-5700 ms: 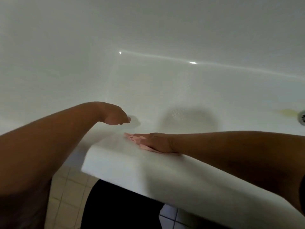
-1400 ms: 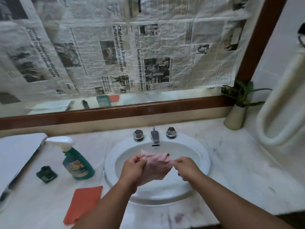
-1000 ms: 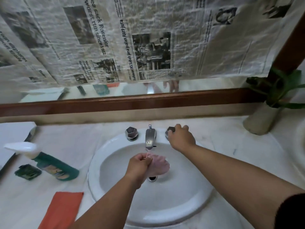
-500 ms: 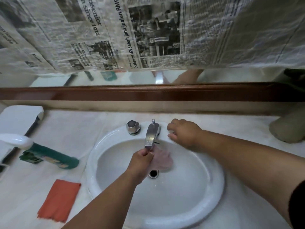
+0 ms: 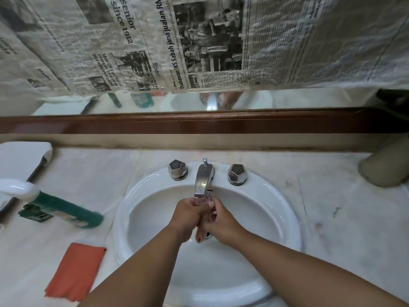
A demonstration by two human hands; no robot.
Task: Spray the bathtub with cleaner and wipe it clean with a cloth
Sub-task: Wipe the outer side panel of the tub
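Note:
Both my hands are together over the white basin (image 5: pixel 276 209), just under the chrome spout (image 5: pixel 202 181). My left hand (image 5: pixel 188 214) and my right hand (image 5: pixel 218 220) squeeze the pink cloth (image 5: pixel 208 201) between them; only a small pink edge shows near the spout tip. The green spray bottle (image 5: pixel 64 210) with a white trigger head lies on the counter to the left of the basin. The bathtub is out of view.
An orange cloth (image 5: pixel 74 271) lies flat on the marble counter (image 5: pixel 343 218) at front left. Two chrome tap knobs (image 5: pixel 177 169) flank the spout. A beige vase (image 5: pixel 385 167) stands at the right. Newspaper covers the mirror (image 5: pixel 199 41) above a wooden ledge.
My right hand left the right tap knob and joined my left hand on the pink cloth under the spout. Earlier I was wiping the bathtub rim; the view has since shifted to the sink.

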